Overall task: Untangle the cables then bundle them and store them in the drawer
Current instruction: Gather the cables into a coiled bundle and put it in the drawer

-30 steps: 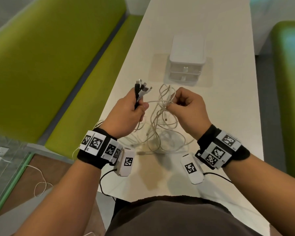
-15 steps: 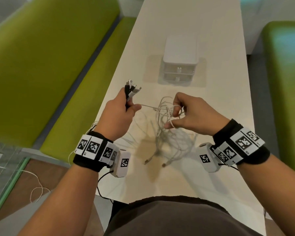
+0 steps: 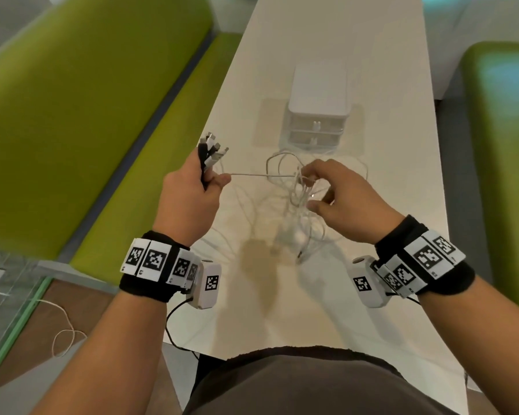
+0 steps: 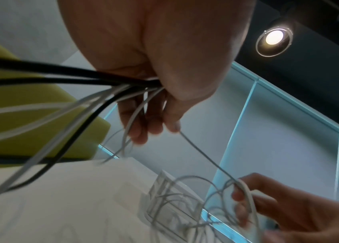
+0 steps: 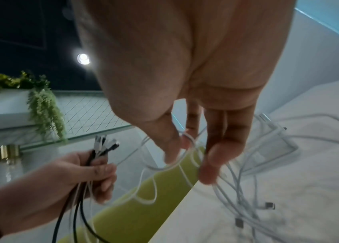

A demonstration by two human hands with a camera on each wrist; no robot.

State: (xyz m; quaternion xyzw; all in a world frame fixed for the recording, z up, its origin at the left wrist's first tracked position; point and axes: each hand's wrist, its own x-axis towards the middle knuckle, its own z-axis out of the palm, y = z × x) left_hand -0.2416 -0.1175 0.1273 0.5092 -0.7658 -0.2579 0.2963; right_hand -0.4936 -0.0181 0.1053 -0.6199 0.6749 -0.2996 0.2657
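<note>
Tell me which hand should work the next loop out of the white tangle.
Probably the right hand: its fingers already pinch a loop in the white tangle above the table. The left hand is full, gripping the gathered connector ends, and best serves as anchor for the taut strand.

A long white table (image 3: 327, 40) is running down the room between green benches (image 3: 72, 100). A ceiling spotlight (image 4: 274, 39) is glowing, and a trailing plant (image 5: 44, 105) is hanging over a ledge.

The cables (image 3: 297, 205) blur into one tangle; individual strands cannot be told apart.
</note>
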